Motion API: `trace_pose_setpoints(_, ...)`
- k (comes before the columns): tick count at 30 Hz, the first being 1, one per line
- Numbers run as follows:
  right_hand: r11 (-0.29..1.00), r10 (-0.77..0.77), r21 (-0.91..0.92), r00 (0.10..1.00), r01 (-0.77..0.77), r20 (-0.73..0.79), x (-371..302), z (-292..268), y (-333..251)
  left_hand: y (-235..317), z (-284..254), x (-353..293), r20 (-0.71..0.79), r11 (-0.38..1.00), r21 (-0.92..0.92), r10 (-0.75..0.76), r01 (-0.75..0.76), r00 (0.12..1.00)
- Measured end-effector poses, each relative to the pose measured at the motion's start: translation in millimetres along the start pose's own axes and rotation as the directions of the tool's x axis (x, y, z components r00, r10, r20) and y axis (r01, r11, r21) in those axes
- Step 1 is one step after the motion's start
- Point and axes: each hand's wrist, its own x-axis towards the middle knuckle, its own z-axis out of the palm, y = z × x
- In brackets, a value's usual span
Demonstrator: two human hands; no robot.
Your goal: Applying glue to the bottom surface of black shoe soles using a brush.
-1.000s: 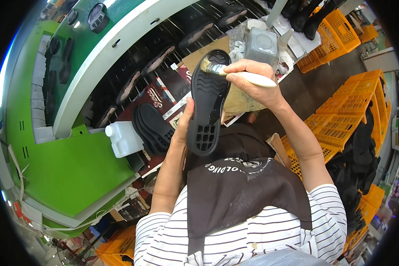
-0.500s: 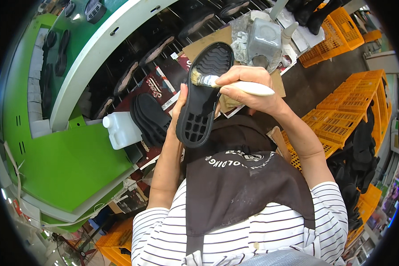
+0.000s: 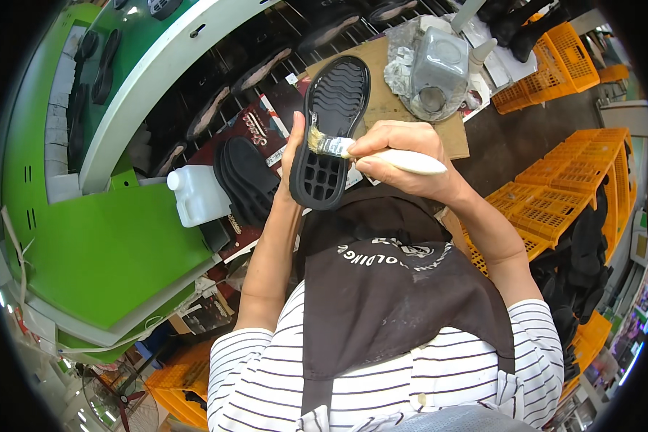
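My left hand [image 3: 293,155] grips a black shoe sole [image 3: 338,90] by its left edge, fingers hidden beneath it. The sole's wavy forefoot points away from me, and its heel, with a grid of square hollows, is nearest me. My right hand [image 3: 410,155] is closed round the white handle of a paintbrush [image 3: 331,146]. The pale bristles touch the sole's left inner edge, just above the heel grid. The forefoot looks wet and shiny. To the left, several more black soles [image 3: 245,180] lie stacked beside a white plastic jug [image 3: 198,196].
A clear plastic container [image 3: 439,68] stands on cardboard [image 3: 381,83] at the far right. Behind the work runs a rack conveyor carrying shoe parts [image 3: 266,68], under a pale curved frame [image 3: 133,93]. A green table [image 3: 86,259] fills the left; orange crates [image 3: 547,205] stand right.
The brush has moved down along the sole's left side, from the forefoot toward the heel. The sole has shifted slightly away from me, and both hands still hold what they held.
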Motion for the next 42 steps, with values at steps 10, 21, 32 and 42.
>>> trace_pose_setpoints(10, 1.000, -0.011, 0.022, 1.000, 0.011, 0.010, -6, 11, -5, -5, 2, 7, 0.032, 0.999, 0.003, 0.036, -0.036, 0.999)
trace_pose_setpoints(21, 0.996, -0.051, 0.084, 0.994, 0.043, 0.099, 0, 6, -19, 0, 18, -2, -0.027, 0.987, -0.111, -0.120, 0.116, 0.992)
trace_pose_setpoints(32, 0.987, -0.114, 0.136, 0.960, 0.081, 0.255, 16, -12, -34, 0, 24, -14, 0.056, 0.871, -0.297, -0.393, 0.391, 0.918)
trace_pose_setpoints(42, 0.965, -0.217, 0.226, 0.880, 0.129, 0.423, 30, -21, -27, -7, 22, -19, 0.154, 0.862, 0.399, -0.398, 0.311, 0.904)
